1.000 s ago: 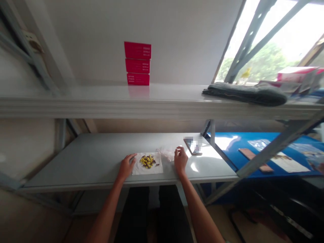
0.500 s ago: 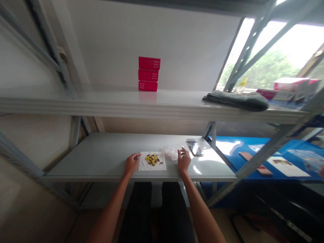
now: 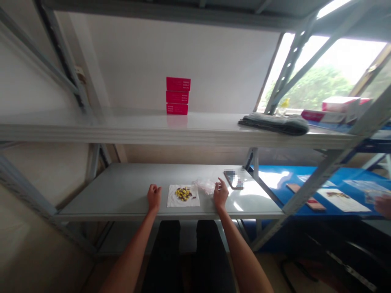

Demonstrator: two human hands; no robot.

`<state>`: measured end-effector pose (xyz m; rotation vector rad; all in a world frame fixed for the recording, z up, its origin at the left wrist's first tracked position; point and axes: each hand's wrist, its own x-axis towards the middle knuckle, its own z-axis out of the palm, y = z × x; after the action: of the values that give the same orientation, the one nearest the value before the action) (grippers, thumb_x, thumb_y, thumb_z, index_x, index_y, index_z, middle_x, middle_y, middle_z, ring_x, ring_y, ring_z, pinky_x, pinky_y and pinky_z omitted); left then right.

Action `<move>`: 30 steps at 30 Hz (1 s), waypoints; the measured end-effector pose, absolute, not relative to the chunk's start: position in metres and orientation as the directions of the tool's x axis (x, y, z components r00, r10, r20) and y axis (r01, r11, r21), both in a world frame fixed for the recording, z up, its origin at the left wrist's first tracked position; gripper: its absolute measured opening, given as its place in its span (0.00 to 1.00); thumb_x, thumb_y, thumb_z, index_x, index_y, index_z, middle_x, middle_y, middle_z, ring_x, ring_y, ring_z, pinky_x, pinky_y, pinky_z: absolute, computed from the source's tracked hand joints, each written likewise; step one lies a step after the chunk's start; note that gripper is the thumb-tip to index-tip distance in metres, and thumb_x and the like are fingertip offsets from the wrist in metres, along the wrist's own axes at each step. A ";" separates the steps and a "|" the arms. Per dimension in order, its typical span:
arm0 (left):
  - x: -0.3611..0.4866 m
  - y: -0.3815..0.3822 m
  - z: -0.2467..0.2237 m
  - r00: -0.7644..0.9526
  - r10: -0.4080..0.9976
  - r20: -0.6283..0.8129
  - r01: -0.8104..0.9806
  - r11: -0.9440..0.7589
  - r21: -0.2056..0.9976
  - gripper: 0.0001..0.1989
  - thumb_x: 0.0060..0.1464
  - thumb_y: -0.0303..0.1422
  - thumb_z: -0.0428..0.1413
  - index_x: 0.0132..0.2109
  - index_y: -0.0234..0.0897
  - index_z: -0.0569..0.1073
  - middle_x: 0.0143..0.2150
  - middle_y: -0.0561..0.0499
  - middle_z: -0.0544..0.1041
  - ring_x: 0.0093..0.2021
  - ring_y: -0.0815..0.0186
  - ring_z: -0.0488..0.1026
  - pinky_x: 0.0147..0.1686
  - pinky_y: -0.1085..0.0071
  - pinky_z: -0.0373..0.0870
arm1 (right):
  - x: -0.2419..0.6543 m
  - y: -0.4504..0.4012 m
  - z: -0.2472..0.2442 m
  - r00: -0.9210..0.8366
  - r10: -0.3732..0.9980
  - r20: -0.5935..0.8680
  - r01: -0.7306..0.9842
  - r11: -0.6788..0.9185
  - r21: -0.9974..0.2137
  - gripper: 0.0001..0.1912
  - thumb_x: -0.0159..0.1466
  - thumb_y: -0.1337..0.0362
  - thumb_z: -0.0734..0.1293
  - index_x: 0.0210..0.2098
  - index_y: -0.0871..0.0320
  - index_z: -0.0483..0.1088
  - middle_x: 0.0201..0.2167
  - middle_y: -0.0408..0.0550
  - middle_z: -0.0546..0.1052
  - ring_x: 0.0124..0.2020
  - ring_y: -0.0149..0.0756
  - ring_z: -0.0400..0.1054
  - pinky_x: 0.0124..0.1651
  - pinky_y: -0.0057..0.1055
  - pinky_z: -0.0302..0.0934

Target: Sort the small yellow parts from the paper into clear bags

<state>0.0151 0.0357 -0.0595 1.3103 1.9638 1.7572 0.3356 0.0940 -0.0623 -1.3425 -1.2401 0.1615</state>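
A small white cloth or paper square (image 3: 172,200) lies near the shelf's front edge. On it sits a heap of small yellow and dark brown pieces (image 3: 183,194), too small to name, with a dark one apart at the right. My left hand (image 3: 154,198) rests left of the square, fingers curled in and nothing visible in them. To the right, my right hand (image 3: 220,194) is beside a crumpled clear plastic bag (image 3: 205,186). Its index finger is raised apart from the others, and no held thing shows. Whether it touches the bag I cannot tell.
A phone (image 3: 233,180) lies behind my right hand. Overhead, the upper shelf (image 3: 137,136) bears stacked red boxes (image 3: 177,96) and a folded grey cloth (image 3: 275,123). On the blue table (image 3: 275,191) at right are pinkish bars and a white sheet; another person's hand (image 3: 383,205) shows there.
My left hand has moved left, off the white square's edge, and its fingers have curled in. My right hand stays beside the bag. The other person's hand shows more at the right edge.
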 end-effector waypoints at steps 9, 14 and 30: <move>0.020 0.028 -0.050 -0.556 0.717 0.420 0.601 -0.001 0.799 0.21 0.56 0.35 0.47 0.17 0.43 0.51 0.16 0.56 0.53 0.23 0.67 0.51 0.27 0.67 0.44 | 0.330 0.087 -0.053 0.559 0.637 0.531 0.607 0.121 -0.785 0.23 0.66 0.69 0.51 0.47 0.62 0.75 0.45 0.59 0.71 0.41 0.44 0.69 0.41 0.35 0.60; 0.026 0.030 -0.046 -0.525 0.743 0.414 0.644 0.029 0.764 0.20 0.52 0.30 0.48 0.17 0.42 0.50 0.16 0.57 0.50 0.22 0.68 0.48 0.28 0.66 0.41 | 0.331 0.085 -0.043 0.645 0.638 0.421 0.509 0.052 -0.859 0.20 0.64 0.73 0.52 0.43 0.63 0.73 0.44 0.59 0.70 0.40 0.43 0.69 0.40 0.34 0.60; 0.043 -0.007 0.003 0.135 0.781 0.609 0.564 -0.566 0.601 0.18 0.52 0.40 0.63 0.50 0.43 0.76 0.54 0.44 0.74 0.59 0.53 0.67 0.58 0.58 0.63 | 0.267 0.031 0.007 -0.566 0.689 0.453 0.086 0.596 -0.798 0.20 0.66 0.65 0.63 0.57 0.54 0.64 0.25 0.37 0.70 0.25 0.29 0.62 0.30 0.23 0.57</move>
<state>0.0434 -0.0070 0.0027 2.1835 1.3246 1.4022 0.2674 0.0315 0.0073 -0.6134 -2.0252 0.9585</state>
